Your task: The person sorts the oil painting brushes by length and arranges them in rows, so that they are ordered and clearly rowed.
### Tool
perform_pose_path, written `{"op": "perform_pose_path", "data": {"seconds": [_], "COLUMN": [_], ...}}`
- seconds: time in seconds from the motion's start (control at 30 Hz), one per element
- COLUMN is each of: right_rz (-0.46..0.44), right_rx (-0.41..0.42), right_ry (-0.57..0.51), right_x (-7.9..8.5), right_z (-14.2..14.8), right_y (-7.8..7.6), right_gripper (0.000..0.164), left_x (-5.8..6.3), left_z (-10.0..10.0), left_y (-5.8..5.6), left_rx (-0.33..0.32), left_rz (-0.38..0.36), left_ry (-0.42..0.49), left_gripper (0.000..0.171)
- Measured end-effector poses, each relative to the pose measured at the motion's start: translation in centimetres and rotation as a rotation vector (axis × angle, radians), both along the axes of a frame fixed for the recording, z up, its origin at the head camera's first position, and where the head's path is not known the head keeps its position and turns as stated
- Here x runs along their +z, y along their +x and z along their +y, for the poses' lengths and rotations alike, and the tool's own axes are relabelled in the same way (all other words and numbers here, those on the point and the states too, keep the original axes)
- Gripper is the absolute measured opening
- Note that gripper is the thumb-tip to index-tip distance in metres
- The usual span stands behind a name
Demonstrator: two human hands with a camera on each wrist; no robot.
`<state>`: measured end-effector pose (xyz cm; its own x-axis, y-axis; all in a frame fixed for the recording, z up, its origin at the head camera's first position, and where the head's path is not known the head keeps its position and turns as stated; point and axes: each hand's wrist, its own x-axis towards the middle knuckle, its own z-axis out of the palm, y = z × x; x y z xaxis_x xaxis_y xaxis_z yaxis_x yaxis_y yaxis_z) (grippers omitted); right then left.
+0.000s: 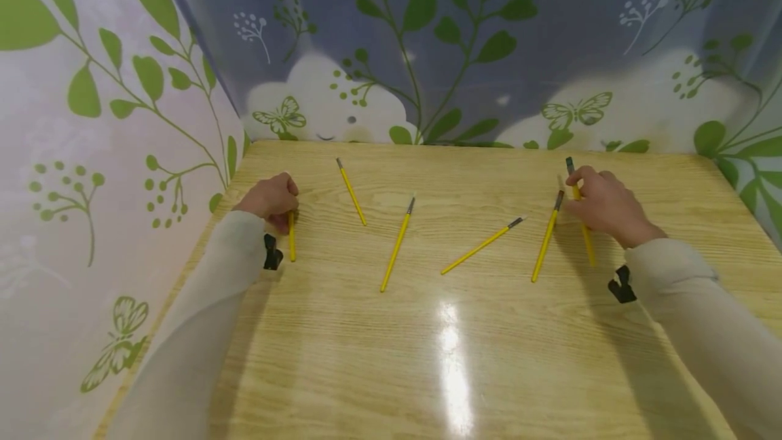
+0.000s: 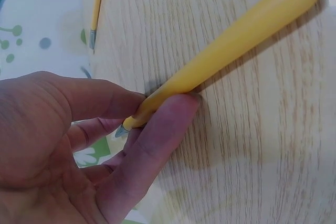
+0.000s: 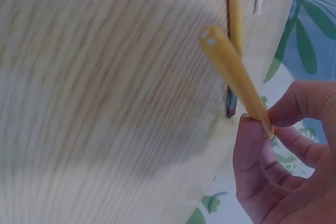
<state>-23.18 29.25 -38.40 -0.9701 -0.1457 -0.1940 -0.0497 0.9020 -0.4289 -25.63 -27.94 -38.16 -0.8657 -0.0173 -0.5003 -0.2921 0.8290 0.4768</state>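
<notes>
At the table's left side my left hand (image 1: 271, 201) pinches a yellow-handled paintbrush (image 2: 236, 38) between thumb and finger near its metal collar; the handle end points toward me. On the right, my right hand (image 1: 605, 206) pinches another yellow paintbrush (image 3: 233, 72), its dark bristle end showing beyond the fingers in the head view. Just left of that hand lies a paintbrush with brown bristles (image 1: 548, 236). Between the hands, three more yellow paintbrushes lie apart at different angles: a short one (image 1: 352, 194), a long one (image 1: 398, 243) and a slanted one (image 1: 482, 245).
The wooden table (image 1: 342, 358) reaches back to a wall covering (image 1: 452, 53) printed with leaves and clouds. A similar patterned wall (image 1: 55, 155) borders its left side. A bright light reflection shows at the table's middle front.
</notes>
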Motion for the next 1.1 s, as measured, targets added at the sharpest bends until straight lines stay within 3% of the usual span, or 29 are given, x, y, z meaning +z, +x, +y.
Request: {"op": "perform_pose_path", "data": {"seconds": [1.1], "right_rz": [-0.016], "right_rx": [-0.013], "right_ry": [-0.139], "right_x": [0.1], "right_z": [-6.8], "right_y": [-1.6], "right_gripper": [0.056], "left_x": [0.0], "left_z": [0.1], "left_y": [0.2], "left_rx": [-0.018], "left_rz": [0.025], "left_ry": [-0.044], "left_gripper": [0.026]}}
